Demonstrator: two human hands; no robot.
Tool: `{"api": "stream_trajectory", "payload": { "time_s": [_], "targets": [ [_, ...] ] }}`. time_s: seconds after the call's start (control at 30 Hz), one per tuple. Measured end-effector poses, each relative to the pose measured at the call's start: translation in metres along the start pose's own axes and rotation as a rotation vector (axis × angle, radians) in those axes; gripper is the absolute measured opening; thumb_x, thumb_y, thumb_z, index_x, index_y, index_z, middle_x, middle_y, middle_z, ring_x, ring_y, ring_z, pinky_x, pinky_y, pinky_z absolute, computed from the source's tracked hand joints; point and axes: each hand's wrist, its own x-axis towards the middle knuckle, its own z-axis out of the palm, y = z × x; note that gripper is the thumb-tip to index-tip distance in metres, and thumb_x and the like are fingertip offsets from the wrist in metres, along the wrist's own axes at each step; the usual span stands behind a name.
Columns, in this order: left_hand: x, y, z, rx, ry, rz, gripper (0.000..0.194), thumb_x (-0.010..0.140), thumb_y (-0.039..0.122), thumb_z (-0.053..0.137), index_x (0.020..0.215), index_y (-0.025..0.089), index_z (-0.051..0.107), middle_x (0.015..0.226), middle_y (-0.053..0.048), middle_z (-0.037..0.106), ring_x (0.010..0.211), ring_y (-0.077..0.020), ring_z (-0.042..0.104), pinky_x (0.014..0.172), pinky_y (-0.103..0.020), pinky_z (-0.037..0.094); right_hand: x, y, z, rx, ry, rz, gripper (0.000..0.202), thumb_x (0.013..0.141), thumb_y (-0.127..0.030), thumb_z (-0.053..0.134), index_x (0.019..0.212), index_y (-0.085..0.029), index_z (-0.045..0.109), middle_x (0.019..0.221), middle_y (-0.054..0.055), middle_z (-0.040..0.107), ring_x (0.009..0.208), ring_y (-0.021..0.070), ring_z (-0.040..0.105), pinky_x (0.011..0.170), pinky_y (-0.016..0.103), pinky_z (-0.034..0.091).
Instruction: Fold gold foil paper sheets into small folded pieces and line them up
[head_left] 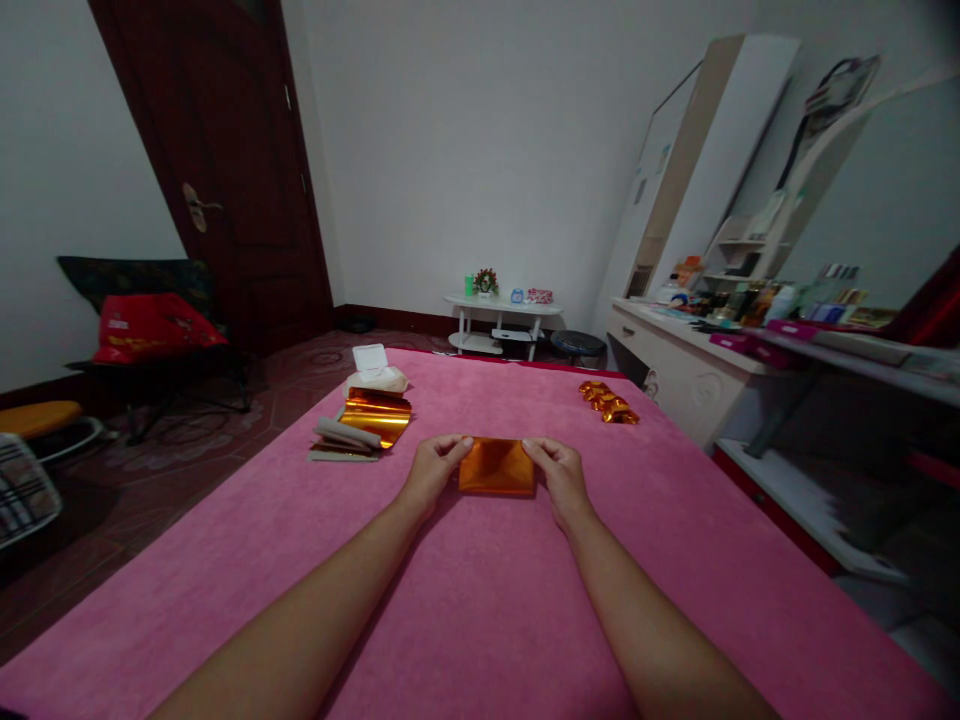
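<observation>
While holding the folded orange foil paper (pixel 496 467) by its top corners, pinched in left hand (pixel 435 466) and right hand (pixel 559 470), apparently just over the pink cloth (pixel 491 600), treat as likely light, slick, easily creased, best gripped at edges.

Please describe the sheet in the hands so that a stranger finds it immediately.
Over the pink cloth, find the left hand and right hand. Between them is a rectangular orange sheet. Curled sheets at left and bunched pieces at right lie loose; only this one is held.
</observation>
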Motion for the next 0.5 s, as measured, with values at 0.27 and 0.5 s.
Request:
{"api": "stream_trajectory", "payload": {
  "time_s": [0.27, 0.5],
  "targets": [
    [-0.0041, 0.0058, 0.0049, -0.014, -0.004, 0.014, 0.039, 0.061, 0.046, 0.077, 0.058, 0.010, 0.063, 0.047, 0.003, 0.050, 0.045, -0.0060, 0.040, 0.046, -0.019, 0.027, 0.0014, 0.0038, -0.0011, -0.014, 0.026, -0.016, 0.029, 0.071, -0.045, 0.070, 0.075, -0.016, 0.071, 0.069, -0.001, 0.066, 0.064, 0.0149, 0.057, 0.062, 0.025, 0.042],
    [-0.0037, 0.0059, 0.0063, -0.015, 0.008, 0.005, 0.038, 0.057, 0.044, 0.079, 0.058, 0.009, 0.065, 0.047, 0.002, 0.052, 0.045, -0.0065, 0.042, 0.047, -0.019, 0.030, 0.0010, 0.0014, -0.0006, -0.013, 0.010, -0.022, 0.031, 0.073, -0.046, 0.069, 0.078, -0.015, 0.071, 0.071, 0.001, 0.067, 0.064, 0.0153, 0.058, 0.062, 0.026, 0.044]
  ]
}}
